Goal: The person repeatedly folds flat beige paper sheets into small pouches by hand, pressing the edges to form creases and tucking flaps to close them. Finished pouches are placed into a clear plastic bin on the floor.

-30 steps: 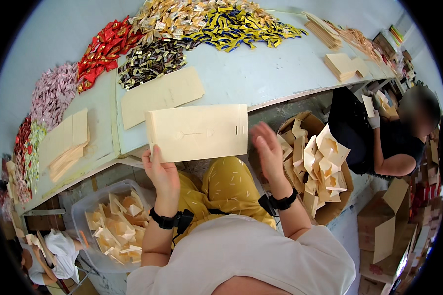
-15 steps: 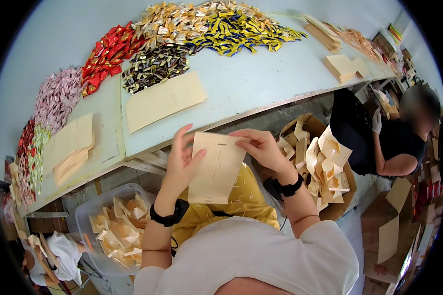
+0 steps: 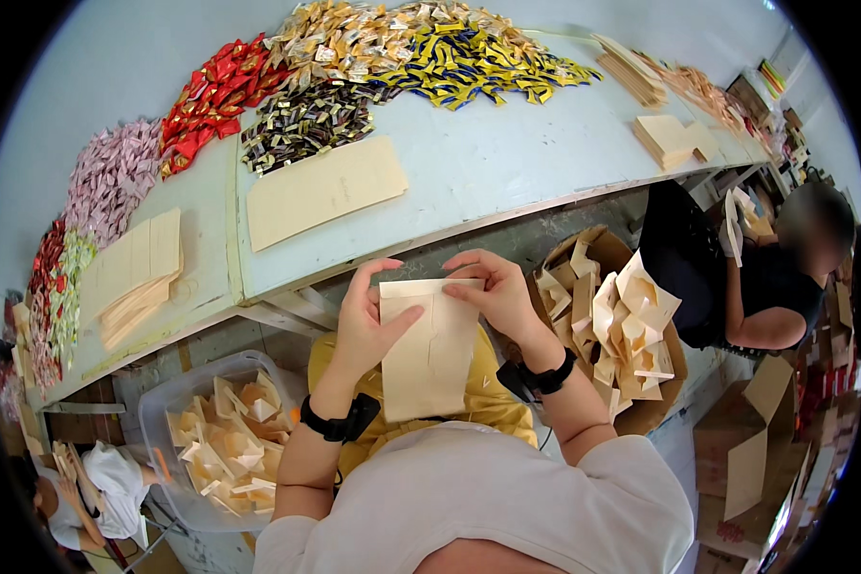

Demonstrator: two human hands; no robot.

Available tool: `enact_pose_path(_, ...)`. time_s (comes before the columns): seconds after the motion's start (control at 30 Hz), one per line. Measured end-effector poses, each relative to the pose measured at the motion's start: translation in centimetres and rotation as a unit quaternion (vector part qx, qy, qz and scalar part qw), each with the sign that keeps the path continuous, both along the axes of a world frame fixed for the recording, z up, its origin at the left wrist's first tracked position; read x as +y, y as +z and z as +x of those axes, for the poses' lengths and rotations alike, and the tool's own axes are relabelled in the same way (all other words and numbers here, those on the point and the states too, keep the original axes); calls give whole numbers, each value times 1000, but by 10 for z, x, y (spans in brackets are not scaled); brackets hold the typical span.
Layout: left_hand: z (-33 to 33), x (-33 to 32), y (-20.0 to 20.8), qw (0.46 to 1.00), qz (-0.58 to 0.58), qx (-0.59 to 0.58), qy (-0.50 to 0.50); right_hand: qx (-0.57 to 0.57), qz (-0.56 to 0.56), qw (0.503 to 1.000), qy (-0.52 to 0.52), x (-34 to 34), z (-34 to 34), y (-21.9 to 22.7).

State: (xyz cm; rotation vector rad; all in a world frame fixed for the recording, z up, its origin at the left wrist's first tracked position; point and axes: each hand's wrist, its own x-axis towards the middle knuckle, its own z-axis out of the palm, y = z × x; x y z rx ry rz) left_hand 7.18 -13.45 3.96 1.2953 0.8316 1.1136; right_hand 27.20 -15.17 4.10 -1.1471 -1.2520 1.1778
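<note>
I see a flat, cream, oblong card (image 3: 423, 368) at the person's (image 3: 478, 497) twelve o'clock, the left hand (image 3: 364, 323) gripping its ten o'clock side, the right hand (image 3: 500, 295) pinching its one o'clock edge

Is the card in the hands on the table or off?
Off: the card is over the lap, apart from the table, left hand at its side, right hand at its top.

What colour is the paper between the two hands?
The paper is pale cream; it shows best in the head view.
</note>
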Motion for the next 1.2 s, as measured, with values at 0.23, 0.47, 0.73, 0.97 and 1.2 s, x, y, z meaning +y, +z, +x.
enact_pose_path(0.23,-5,8,-13,984,61,167,22,-225,113,967,42,3,0,4)
enact_pose_path(0.47,-6,5,-1,970,144,193,19,-348,265,898,47,4,-3,1)
enact_pose_path(0.73,-11,2,-22,842,478,250,-1,135,-67,987,49,2,2,-29)
enact_pose_path(0.97,-30,22,-43,972,-32,-73,220,-87,115,976,-163,10,22,-44)
enact_pose_path(1.2,-43,29,-61,912,-142,-291,253,299,-133,937,126,-9,40,-36)
